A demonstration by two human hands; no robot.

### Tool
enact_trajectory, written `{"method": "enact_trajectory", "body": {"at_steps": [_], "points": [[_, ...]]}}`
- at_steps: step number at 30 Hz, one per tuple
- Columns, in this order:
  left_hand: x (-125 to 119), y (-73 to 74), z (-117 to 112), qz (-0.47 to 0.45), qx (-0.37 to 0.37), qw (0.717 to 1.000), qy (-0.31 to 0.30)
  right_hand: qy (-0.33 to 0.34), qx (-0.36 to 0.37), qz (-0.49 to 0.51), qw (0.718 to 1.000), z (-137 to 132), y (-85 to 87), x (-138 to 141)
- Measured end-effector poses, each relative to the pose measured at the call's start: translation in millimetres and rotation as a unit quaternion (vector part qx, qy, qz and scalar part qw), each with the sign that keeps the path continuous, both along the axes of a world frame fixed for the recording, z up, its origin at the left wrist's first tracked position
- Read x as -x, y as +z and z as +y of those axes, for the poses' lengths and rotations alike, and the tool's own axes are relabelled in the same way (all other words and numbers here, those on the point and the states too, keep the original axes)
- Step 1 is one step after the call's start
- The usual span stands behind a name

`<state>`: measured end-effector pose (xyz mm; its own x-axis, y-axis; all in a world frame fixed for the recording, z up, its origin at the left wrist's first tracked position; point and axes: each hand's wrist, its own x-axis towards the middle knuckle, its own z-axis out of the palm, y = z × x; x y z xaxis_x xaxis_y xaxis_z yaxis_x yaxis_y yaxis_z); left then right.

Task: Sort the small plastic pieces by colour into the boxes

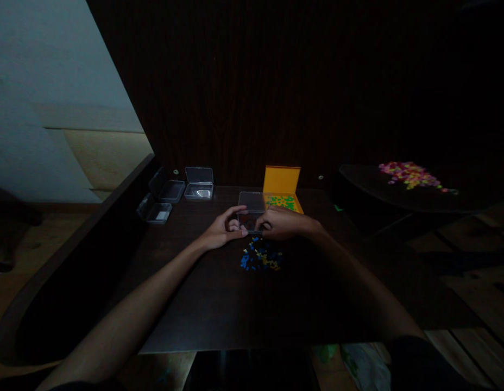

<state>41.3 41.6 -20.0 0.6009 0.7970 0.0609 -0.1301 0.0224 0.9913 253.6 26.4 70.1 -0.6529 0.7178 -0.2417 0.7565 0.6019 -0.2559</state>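
My left hand (225, 228) and my right hand (282, 224) meet over a small clear plastic box (252, 209) with its lid up, on the dark table (219, 304). Both hands have fingers curled on the box's front edge, left at its left side, right at its right side. Just in front of the hands lies a small heap of blue and yellow pieces (260, 259). Behind the right hand stands an open orange box (281, 190) with green pieces inside.
Three more clear plastic boxes sit at the table's back left: one (199, 183), one (167, 189) and one (156, 212). A dark round surface at the right carries a pile of pink and yellow pieces (410, 175). A raised dark rail (73, 255) borders the table's left side.
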Motion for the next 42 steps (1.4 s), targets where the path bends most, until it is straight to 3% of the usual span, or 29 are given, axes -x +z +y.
{"method": "enact_trajectory", "body": {"at_steps": [27, 42], "points": [[-0.4, -1.6, 1.4, -0.011, 0.003, 1.000, 0.000, 0.020, 0.057, 0.031, 0.998, 4.6, -1.7, -4.0], [-0.1, -1.6, 0.8, -0.010, -0.009, 1.000, -0.006, -0.020, 0.090, 0.039, 0.995, 9.7, -5.1, -5.9]]}}
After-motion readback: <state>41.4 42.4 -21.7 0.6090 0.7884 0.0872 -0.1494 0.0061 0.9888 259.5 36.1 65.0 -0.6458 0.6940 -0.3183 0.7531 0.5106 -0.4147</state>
